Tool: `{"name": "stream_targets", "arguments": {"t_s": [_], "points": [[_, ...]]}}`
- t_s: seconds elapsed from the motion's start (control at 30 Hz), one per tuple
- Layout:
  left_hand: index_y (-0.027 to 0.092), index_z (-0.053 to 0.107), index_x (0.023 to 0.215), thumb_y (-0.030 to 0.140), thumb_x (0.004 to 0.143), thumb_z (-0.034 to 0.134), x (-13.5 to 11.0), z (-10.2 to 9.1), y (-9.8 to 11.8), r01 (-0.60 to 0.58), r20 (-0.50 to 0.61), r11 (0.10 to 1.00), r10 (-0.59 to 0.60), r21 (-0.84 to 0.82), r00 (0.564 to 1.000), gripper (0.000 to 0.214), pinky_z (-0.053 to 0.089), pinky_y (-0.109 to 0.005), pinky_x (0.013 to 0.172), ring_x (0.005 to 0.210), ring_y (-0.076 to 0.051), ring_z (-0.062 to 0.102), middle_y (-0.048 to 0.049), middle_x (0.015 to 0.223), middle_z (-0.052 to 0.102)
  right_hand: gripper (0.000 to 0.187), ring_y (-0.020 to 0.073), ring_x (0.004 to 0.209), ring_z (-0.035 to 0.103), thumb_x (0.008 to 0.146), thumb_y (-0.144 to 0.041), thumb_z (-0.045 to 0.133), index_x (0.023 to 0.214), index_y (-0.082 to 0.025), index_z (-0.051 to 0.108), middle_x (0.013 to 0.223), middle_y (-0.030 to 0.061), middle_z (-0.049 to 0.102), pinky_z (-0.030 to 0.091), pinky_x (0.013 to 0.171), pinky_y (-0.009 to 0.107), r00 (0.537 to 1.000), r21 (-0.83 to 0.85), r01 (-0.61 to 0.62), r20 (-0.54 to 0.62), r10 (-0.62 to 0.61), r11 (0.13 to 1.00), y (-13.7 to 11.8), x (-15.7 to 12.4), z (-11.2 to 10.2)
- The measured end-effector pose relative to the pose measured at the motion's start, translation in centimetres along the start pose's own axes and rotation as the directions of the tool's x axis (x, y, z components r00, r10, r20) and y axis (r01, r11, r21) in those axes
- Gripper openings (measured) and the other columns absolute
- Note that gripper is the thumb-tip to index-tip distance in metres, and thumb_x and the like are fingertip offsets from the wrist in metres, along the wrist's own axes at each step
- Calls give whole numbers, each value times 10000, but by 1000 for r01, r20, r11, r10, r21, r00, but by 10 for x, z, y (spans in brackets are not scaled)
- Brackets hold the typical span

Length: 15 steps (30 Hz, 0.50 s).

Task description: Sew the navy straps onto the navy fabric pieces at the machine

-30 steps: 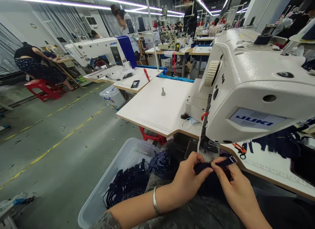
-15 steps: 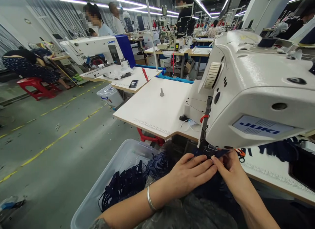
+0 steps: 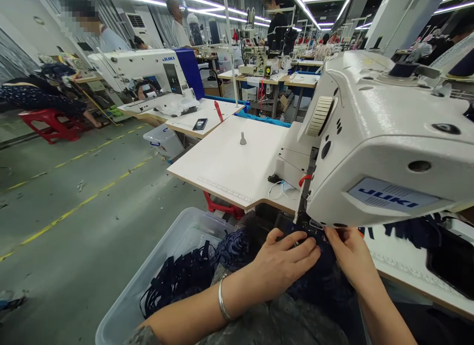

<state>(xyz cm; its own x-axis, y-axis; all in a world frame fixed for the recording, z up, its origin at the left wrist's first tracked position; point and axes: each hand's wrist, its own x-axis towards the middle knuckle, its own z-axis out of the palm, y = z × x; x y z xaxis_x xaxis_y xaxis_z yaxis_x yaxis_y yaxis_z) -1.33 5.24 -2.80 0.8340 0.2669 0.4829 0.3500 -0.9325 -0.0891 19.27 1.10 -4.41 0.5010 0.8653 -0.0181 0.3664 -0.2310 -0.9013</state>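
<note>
My left hand (image 3: 283, 263) lies with fingers stretched out flat, pressing dark navy fabric (image 3: 320, 280) just in front of the needle area of a white JUKI sewing machine (image 3: 374, 137). My right hand (image 3: 346, 256) sits beside it, fingers pinched on the navy fabric under the machine head. The fingertips of both hands nearly touch. The needle itself is hidden by the machine head. A silver bangle circles my left wrist.
A clear plastic bin (image 3: 148, 295) with dark navy straps (image 3: 177, 280) stands at my lower left. The white table (image 3: 229, 167) extends left of the machine. More navy pieces (image 3: 411, 231) hang at right. Other machines and people are beyond a grey floor aisle (image 3: 74, 206).
Both hands moved forward from my lap to under the machine head. The navy strip held up between pinched fingers now lies pressed flat at the needle area. My left hand went from pinching to flat.
</note>
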Motion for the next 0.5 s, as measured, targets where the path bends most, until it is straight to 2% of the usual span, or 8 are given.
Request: {"name": "stream_targets", "arguments": {"t_s": [0.17,0.33,0.5], "points": [[271,579,1248,237,1016,413,3,1,1,33,-33,999,-33,2,999,287,309,-338,922,1250,-146,425,45,1379,521,266,218,688,596,761,-438,513,784,-188,601,706,43,649,434,632,307,999,-187,15,-31,-21,982,-13,7,0],[279,553,1295,227,999,439,0,-2,-1,-4,10,999,3,39,1000,321,314,-326,912,1271,-171,421,23,1423,474,292,240,706,639,747,-437,505,772,-178,637,741,69,702,450,605,295,997,-221,45,-50,-57,974,-24,7,1],[264,519,1335,168,989,419,0,-1,-6,-40,10,999,40,12,999,373,301,-342,923,1289,-171,403,30,1442,460,239,283,770,665,719,-388,515,650,-197,641,743,94,720,492,654,321,993,-228,69,-76,-88,971,-21,10,4]]}}
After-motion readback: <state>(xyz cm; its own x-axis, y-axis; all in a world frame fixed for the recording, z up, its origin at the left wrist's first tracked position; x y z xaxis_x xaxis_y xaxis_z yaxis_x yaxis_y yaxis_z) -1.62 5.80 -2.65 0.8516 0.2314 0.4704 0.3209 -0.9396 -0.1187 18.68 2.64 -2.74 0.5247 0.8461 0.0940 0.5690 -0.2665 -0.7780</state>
